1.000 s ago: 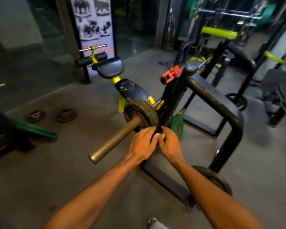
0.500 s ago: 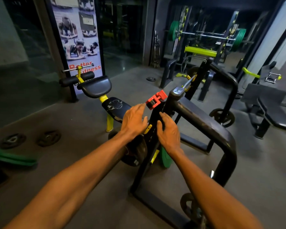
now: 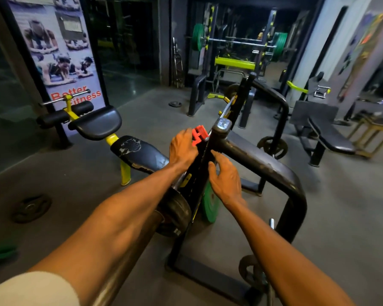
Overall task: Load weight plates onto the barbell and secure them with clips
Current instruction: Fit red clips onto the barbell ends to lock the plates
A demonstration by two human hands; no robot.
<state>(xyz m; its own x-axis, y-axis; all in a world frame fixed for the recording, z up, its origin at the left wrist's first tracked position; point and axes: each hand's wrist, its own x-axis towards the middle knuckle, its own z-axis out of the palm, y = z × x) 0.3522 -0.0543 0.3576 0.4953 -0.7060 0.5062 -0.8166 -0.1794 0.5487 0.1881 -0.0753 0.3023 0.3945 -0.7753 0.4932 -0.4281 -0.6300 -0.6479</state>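
A red clip sits at the top of the black rack upright. My left hand reaches up to it, fingers closed around its left side. My right hand is lower, on the right of the upright, fingers apart and touching the post. Under my left forearm, a black weight plate sits on the barbell sleeve, which runs toward me. A green plate hangs just behind the upright.
The curved black rack frame wraps around on the right. A black and yellow bench stands to the left. Loose plates lie on the floor at left, another plate sits by the rack base, and a flat bench is at right.
Both hands have risen from the black plate on the sleeve. My left hand has reached the red clip, and my right hand has moved up along the upright.
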